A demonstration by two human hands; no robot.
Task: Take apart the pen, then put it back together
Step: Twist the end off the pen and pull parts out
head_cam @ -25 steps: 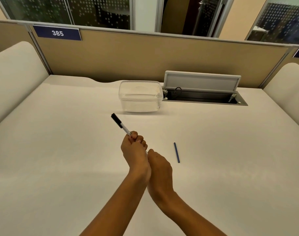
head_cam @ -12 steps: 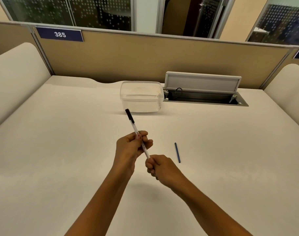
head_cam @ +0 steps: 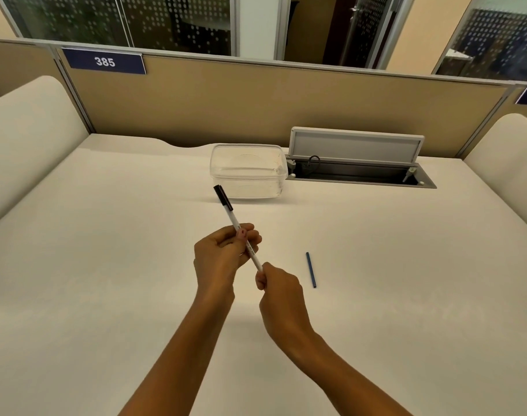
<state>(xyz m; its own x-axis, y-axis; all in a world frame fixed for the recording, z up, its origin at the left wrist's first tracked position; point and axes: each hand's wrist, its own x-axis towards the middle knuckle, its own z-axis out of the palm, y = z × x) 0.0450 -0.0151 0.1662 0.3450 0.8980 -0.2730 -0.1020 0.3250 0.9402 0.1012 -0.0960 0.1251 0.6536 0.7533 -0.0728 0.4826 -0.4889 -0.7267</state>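
Note:
A white pen (head_cam: 233,218) with a black cap at its far end is held slantwise above the desk. My left hand (head_cam: 223,259) grips the middle of its barrel. My right hand (head_cam: 278,291) pinches the near end of the barrel, which is hidden inside the fingers. A thin blue refill tube (head_cam: 310,269) lies alone on the white desk (head_cam: 106,265), to the right of my right hand and apart from it.
A clear plastic box (head_cam: 248,171) stands behind the pen, toward the back of the desk. To its right is an open cable tray (head_cam: 358,172) with a raised lid. A tan partition (head_cam: 256,106) closes the far edge.
My hands have drawn apart along the pen: the left now grips the barrel's middle, the right has shifted to the near end. The pen tilted more upright. The blue tube has not moved.

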